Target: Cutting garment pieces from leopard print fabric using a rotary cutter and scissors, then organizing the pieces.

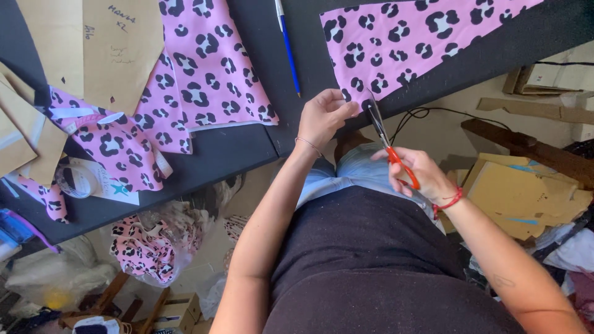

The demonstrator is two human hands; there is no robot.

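Note:
A piece of pink fabric with black leopard spots (402,43) lies on the dark table (247,148), its lower corner at the table's near edge. My left hand (325,114) pinches that corner between fingers and thumb. My right hand (417,173) grips red-handled scissors (387,139); their metal blades point up at the fabric corner, right beside my left fingers.
More pink leopard fabric pieces (204,68) and brown paper patterns (93,43) cover the table's left side. A blue pen (288,46) lies between the fabrics. A tape roll (74,179) sits near the left edge. Cardboard scraps (520,192) lie on the floor at right.

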